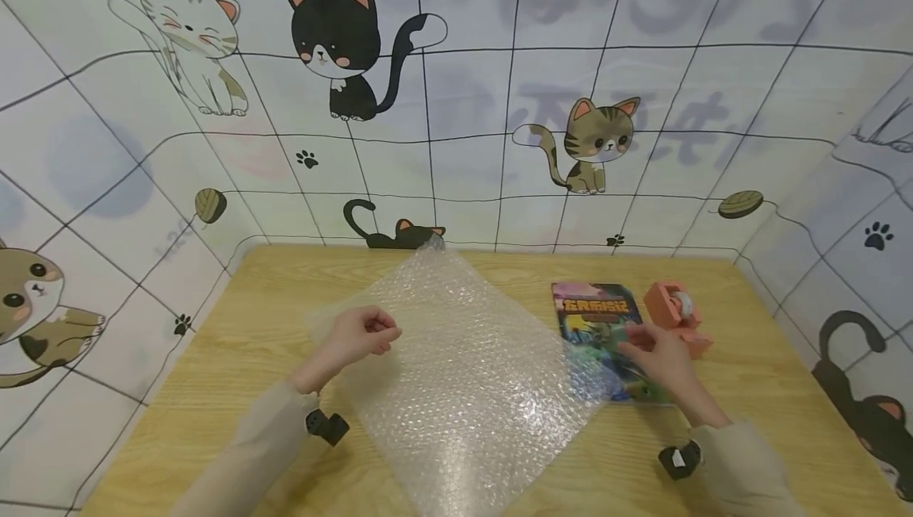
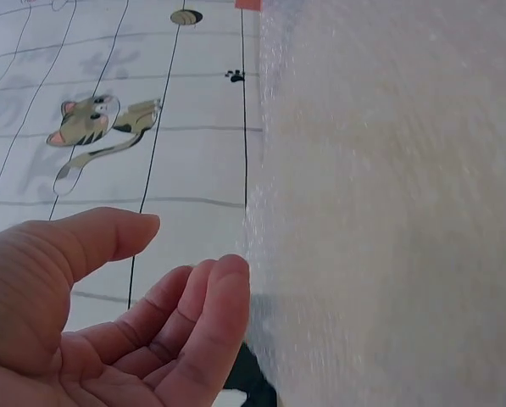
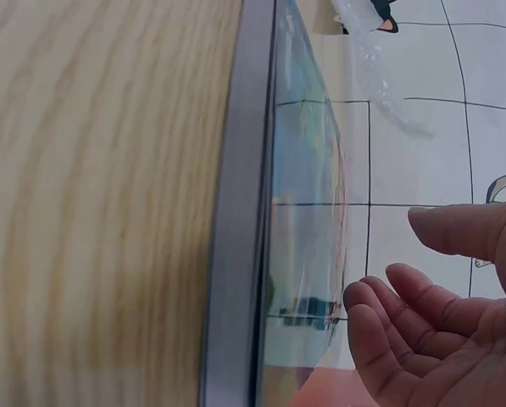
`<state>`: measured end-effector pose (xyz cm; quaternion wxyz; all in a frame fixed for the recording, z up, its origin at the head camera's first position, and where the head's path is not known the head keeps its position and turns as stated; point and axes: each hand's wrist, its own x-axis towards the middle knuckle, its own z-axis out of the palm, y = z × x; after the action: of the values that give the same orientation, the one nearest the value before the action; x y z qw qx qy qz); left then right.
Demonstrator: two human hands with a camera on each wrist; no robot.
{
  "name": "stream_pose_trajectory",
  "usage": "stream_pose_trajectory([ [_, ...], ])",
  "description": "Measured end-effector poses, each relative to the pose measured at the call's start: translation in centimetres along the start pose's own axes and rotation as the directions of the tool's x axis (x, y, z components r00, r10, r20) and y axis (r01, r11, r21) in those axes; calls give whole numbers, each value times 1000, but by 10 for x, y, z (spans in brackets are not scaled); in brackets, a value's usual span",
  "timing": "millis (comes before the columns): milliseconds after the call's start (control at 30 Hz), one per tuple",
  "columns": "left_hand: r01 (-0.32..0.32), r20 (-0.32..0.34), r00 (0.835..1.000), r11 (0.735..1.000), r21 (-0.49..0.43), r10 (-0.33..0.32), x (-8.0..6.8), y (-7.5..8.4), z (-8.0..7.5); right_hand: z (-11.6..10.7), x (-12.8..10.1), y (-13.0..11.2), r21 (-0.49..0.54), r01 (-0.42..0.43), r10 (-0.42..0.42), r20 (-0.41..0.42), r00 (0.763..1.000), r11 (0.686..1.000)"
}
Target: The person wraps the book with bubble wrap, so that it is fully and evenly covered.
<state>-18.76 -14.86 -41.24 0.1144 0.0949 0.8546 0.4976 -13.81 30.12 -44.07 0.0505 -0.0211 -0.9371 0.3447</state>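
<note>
A sheet of clear bubble wrap [image 1: 464, 358] lies spread on the table like a diamond, one corner towards the back wall. My left hand [image 1: 357, 336] hovers over its left side, fingers loosely bent; in the left wrist view a gap shows between thumb [image 2: 117, 233] and fingers, with nothing in it. On the right, the sheet's corner overlaps a colourful book [image 1: 595, 319] with orange lettering. Over the book's right part is my right hand [image 1: 659, 354], loosely curved and holding nothing. The right wrist view shows the book's thick edge [image 3: 240, 203] beside that hand.
Right of the book stands an orange tape dispenser [image 1: 670, 307] with a roll of clear tape, close behind my right hand. A cat-patterned cloth wall [image 1: 471, 168] borders the wooden table [image 1: 278, 287] at the back and sides.
</note>
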Motion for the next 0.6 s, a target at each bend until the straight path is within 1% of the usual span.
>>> stream_pose_trajectory([
  [133, -15, 32, 999, 1000, 7, 15, 17, 11, 13, -3, -6, 6, -14, -9, 9, -7, 1000, 1000],
  [267, -4, 67, 998, 1000, 15, 3, 34, 23, 29, -5, -12, 13, -16, -32, 31, -21, 999, 999],
  [400, 2, 93, 996, 1000, -2, -2, 50, 33, 47, -7, -17, 17, -30, -38, 36, -54, 998, 999],
  [600, -24, 120, 992, 999, -37, 28, 70, 45, 72, -8, -22, 23, -39, -62, 59, -80, 995, 997],
])
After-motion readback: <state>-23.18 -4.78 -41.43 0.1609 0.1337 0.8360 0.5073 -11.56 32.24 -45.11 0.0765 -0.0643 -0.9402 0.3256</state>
